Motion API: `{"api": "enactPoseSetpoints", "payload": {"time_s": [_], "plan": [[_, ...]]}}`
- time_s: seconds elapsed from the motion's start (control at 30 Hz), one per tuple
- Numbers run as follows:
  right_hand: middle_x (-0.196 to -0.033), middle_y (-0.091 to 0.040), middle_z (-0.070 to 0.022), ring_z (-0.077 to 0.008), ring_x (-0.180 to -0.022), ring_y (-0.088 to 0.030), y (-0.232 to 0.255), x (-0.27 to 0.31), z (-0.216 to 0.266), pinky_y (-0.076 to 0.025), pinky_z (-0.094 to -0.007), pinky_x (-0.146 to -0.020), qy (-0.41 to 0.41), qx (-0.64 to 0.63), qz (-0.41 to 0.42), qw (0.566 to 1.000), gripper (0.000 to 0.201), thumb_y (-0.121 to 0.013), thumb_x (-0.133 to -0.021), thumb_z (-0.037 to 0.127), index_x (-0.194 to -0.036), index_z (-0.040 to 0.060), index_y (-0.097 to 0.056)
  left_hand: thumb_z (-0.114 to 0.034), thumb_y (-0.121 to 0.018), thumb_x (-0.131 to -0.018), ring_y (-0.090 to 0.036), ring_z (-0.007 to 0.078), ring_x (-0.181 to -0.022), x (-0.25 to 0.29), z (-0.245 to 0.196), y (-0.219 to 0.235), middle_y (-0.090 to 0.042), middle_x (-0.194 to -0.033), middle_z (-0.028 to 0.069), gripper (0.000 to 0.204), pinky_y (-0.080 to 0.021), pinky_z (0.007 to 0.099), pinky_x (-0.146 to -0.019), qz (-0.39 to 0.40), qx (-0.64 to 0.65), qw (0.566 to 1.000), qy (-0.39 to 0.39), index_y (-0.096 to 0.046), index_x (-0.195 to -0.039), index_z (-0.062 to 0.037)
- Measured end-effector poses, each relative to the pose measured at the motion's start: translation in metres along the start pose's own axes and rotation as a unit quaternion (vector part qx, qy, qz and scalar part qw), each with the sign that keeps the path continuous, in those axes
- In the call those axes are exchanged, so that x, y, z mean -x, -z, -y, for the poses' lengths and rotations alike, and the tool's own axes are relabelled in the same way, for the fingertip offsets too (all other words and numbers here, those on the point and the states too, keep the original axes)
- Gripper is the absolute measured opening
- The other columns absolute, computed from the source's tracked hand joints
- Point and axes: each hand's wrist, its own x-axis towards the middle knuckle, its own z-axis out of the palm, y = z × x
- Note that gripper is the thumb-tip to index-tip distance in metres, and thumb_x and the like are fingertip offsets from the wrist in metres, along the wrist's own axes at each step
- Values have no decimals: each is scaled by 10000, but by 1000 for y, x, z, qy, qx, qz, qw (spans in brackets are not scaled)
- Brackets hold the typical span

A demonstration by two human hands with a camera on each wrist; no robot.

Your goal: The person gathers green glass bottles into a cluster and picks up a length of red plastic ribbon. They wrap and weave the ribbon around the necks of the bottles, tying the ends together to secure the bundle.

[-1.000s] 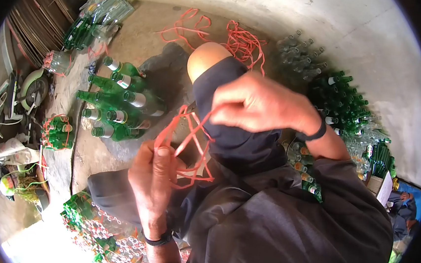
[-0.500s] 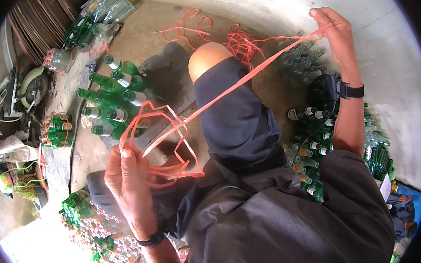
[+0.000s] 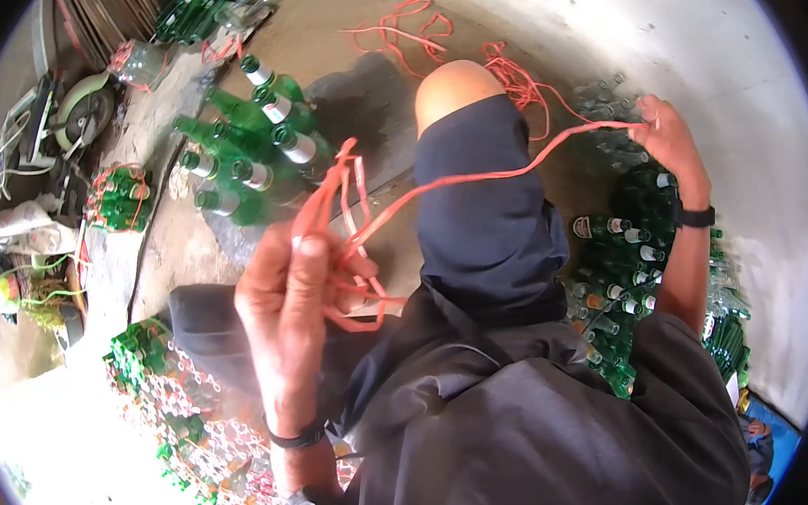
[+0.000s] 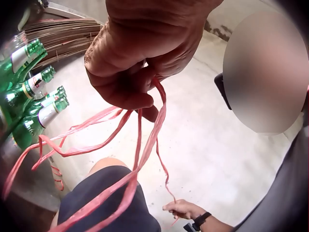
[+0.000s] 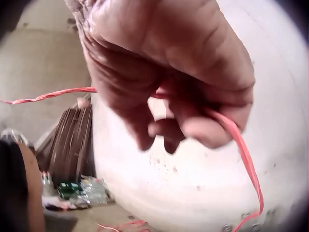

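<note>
Loops of red plastic twine (image 3: 319, 210) are pinched in the left hand (image 3: 290, 315), thumb on top, above the lap. From there one strand runs over the raised knee to the right hand (image 3: 671, 145), out by the wall at the right. In the left wrist view, the left hand (image 4: 149, 48) has its fingers curled round the twine (image 4: 154, 130), whose loops hang below. In the right wrist view, the strand (image 5: 246, 154) passes through the curled fingers of the right hand (image 5: 169, 72) and hangs down on the far side.
Green bottles (image 3: 251, 176) stand in a group left of the knee, with a tied bundle (image 3: 124, 194) farther left. More bottles (image 3: 616, 269) stand along the right wall. A twine heap (image 3: 513, 76) lies beyond the knee. Many bottles (image 3: 186, 425) fill the lower left.
The right hand pulled a strand out from the left hand's loops to the upper right, then came slightly lower, and the strand slackened. The left hand still holds the loops. The head view has shifted.
</note>
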Motion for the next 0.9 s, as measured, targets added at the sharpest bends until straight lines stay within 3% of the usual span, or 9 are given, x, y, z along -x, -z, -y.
{"api": "enactPoseSetpoints", "payload": {"time_s": [0.03,0.1,0.2,0.27,0.47,0.5,0.6,0.73,0.9], "plan": [[-1162,-669,-124,-200,-1167,-636,-11,17,21,-519,-322,-925,82,-44,-25,995,395,-700,-873,84,-1255,0,-644,-293,-543,-1079,-582,102,-595,-3,6,1,-696,-805,97,317,-433,229,-542,29,-13,999,-16,-628,-1056,11],[-1359,-574,-114,-219,-1352,-516,-4,39,101,-437,-337,-1086,37,-217,123,968,553,-680,-842,15,-1380,4,-553,-301,-567,-1071,-628,107,-636,-5,10,-4,-698,-804,81,319,-458,228,-566,63,-11,998,-3,-640,-1084,10],[-1374,-580,-125,-253,-1342,-529,-20,59,174,-407,-377,-1130,309,-199,117,923,656,-742,-769,29,-1394,-5,-546,-312,-569,-1071,-626,106,-628,-6,15,-14,-701,-811,83,335,-472,223,-572,89,11,996,7,-641,-1095,15],[-1373,-574,-141,-301,-1293,-567,-41,70,210,-465,-393,-1089,358,-190,83,910,772,-806,-724,19,-1435,24,-506,-304,-569,-1071,-658,125,-663,-6,14,-16,-706,-827,92,337,-508,232,-591,108,1,994,-2,-642,-1100,23],[-1022,-684,-138,-351,-914,-687,-101,69,232,-564,-408,-773,323,-249,83,909,422,-730,-773,-29,-1177,45,-633,-298,-580,-1068,-702,149,-719,-8,27,-12,-736,-900,125,361,-566,259,-616,145,12,989,20,-648,-1215,25],[-948,-684,-139,-349,-849,-686,-101,66,232,-549,-410,-719,347,-242,85,902,315,-711,-792,-38,-1091,32,-637,-224,-567,-1080,-578,39,-621,-4,20,-17,-742,-878,112,279,-481,204,-535,108,43,993,34,-669,-1094,36],[-797,-647,-146,-356,-717,-647,-103,65,232,-497,-412,-622,341,-278,79,894,98,-696,-857,-17,-929,15,-638,-226,-566,-1081,-582,40,-631,-8,33,-1,-757,-917,124,297,-486,209,-549,113,18,993,-15,-691,-1083,44],[-680,-525,-61,-115,-622,-493,-82,58,223,-441,-289,-582,295,-263,123,911,133,-712,-925,56,-844,5,-619,-242,-562,-1081,-513,34,-572,-15,32,14,-772,-982,123,319,-444,211,-540,81,1,996,-39,-704,-1077,43],[-806,-650,27,-36,-753,-559,-45,37,197,-458,-220,-681,202,-288,50,935,110,-687,-977,120,-985,14,-718,-252,-536,-1091,-505,46,-547,-8,15,24,-725,-798,99,338,-421,211,-545,9,32,999,-5,-703,-1086,41]]}}
